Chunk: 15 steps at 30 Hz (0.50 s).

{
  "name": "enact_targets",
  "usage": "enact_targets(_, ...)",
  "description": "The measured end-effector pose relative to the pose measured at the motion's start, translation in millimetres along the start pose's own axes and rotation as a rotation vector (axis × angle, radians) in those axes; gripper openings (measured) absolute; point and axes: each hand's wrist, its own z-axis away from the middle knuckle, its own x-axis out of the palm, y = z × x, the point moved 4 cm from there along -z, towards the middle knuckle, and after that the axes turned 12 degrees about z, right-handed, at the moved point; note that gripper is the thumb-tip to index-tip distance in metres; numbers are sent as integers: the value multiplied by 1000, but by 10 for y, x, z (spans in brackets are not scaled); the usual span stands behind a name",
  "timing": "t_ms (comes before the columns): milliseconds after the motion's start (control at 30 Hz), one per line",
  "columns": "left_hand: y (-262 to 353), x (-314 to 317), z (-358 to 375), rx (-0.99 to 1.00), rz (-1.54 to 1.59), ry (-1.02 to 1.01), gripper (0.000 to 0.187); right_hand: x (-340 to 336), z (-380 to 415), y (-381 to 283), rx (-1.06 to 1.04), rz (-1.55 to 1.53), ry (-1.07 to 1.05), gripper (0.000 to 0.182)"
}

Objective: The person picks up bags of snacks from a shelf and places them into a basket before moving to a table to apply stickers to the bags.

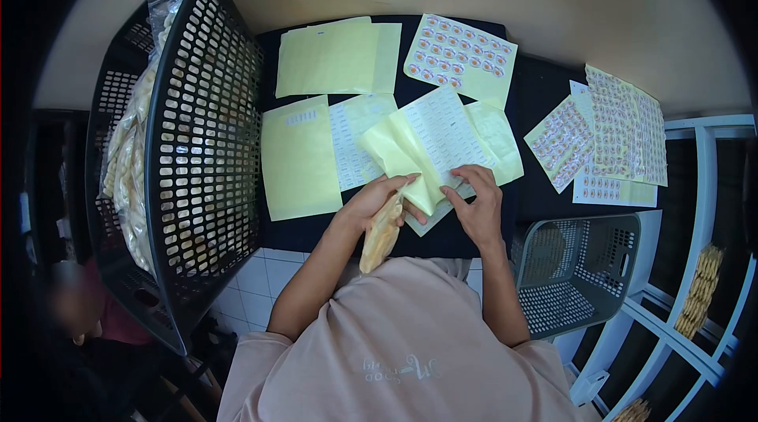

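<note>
My left hand (374, 199) is closed on a clear plastic packet (382, 236) of pale yellow food, which hangs down toward my shirt. Its fingers also press on the curled lower left part of a label sheet (447, 131), yellow with rows of small white printed stickers. At the sheet's lower right edge my right hand (477, 205) is closed in a pinch; whether a loose sticker is between thumb and finger cannot be made out. More yellow sheets (302, 160) lie beneath and to the left on the black table.
A tall dark basket (207, 130) with filled packets (130, 153) stands at left. Round-sticker sheets (459, 51) lie at the back, others (628, 126) at right. A grey-green basket (576, 264) is below right, beside a pale metal rack (695, 217). Another person (118, 303) is at lower left.
</note>
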Motion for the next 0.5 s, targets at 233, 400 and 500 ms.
enact_targets(233,-78,-97,-110,-73,3,-114,47,128,83,104,251,-150,-22,22)
enact_targets(400,-71,-94,-144,-40,-6,-135,46,114,72,99,277,-144,10,19)
enact_targets(500,-51,-5,-119,1,2,-103,47,125,87,84,299,-170,59,17)
